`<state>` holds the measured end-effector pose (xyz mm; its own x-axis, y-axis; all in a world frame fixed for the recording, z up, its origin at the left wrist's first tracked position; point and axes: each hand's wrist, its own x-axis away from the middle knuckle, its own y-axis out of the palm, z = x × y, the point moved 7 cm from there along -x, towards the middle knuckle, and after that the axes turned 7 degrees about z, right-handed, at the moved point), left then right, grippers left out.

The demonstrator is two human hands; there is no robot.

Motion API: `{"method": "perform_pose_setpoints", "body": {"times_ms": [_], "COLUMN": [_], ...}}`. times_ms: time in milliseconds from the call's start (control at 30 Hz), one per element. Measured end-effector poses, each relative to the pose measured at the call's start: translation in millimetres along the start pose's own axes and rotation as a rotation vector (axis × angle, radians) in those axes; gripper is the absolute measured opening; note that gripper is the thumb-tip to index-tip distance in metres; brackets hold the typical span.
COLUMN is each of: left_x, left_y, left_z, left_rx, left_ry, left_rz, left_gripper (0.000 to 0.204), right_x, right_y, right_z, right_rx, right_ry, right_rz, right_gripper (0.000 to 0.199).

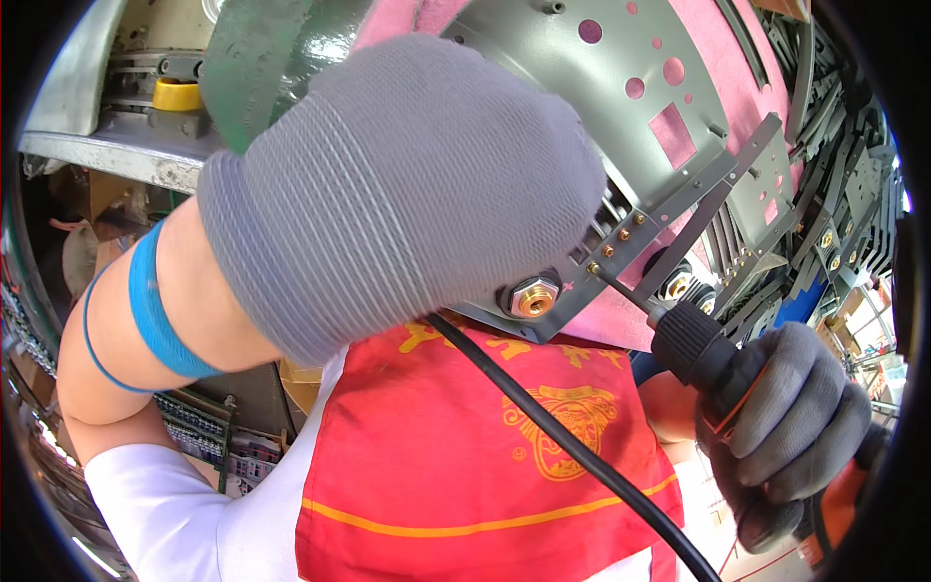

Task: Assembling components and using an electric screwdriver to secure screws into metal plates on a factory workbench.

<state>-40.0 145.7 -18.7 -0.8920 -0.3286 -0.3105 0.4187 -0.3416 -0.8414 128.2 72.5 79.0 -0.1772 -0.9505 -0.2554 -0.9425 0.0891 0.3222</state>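
Pink sheeting (713, 58) backs the panel (606, 131); right hand (795, 427) holds a power driver (692, 341); I can't tell left hand's (456, 165) grip.

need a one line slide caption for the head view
Gloved right hand holds a power driver at a small brass fitting on a grey metal panel; gloved left hand overlaps the panel.

Yellow cap (177, 95) near metal ledge (116, 160)

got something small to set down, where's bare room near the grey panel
Bare: the grey panel between left hand and round holes, though it curves; the pink sheet between that panel and the dark bar. Crowded: the panel's lower edge, with brass-coloured fitting and power driver; far right, metal parts.
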Motion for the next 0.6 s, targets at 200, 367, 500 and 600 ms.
{"method": "perform_pose_setpoints", "body": {"times_ms": [200,367,500,600], "left_x": [-2,-11,-20,-24], "left_y": [2,5,15,19], "left_z": [1,6,20,28], "left_rx": [0.011,0.024,0.038,0.033], "left_ry": [0.01,0.023,0.047,0.054], "left_rz": [0.006,0.028,0.057,0.089], "left_gripper": [0.013,0.014,0.016,0.017], "right_x": [2,4,-2,3], "right_y": [-11,-25,-51,-48], "right_z": [11,8,1,-3], "right_rx": [-0.022,0.037,0.009,0.046], "right_ry": [0.233,0.347,0.321,0.27], "right_rz": [0.125,0.279,0.391,0.244], "right_gripper": [0.024,0.026,0.023,0.02]}}
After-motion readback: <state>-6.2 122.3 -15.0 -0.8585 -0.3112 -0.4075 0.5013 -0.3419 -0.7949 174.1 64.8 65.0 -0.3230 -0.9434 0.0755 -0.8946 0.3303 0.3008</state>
